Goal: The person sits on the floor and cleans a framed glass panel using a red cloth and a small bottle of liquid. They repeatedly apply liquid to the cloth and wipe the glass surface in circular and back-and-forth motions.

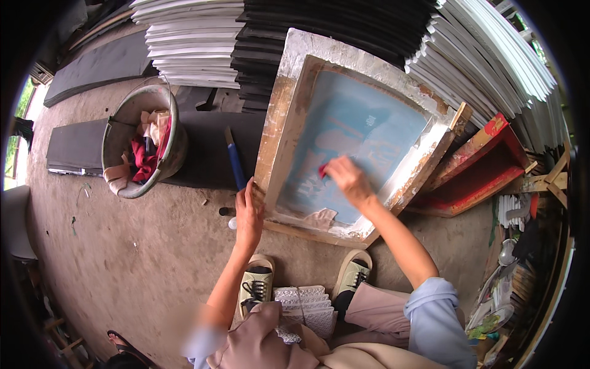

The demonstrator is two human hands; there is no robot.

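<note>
A wooden screen printing frame (279, 132) leans tilted before me, its blue mesh (344, 117) marked with paler shapes. My left hand (250, 209) is closed on the frame's near left edge. Pinched in the fingers of my right hand (350, 181) is a small red cloth (322, 170), pressed to the mesh near its middle; the hand hides part of it. A pale crumpled rag (321, 218) lies inside the frame's near edge. Just beyond my left hand, a blue-handled tool (235, 167) rests on a dark sheet (203, 138).
A bucket (174, 150) of red and pale rags stands at the left. Stacks of white sheets (190, 49) and black sheets (344, 18) line the back. A red-painted frame (470, 163) sits at right. A tied white bundle (305, 307) lies between my shoes.
</note>
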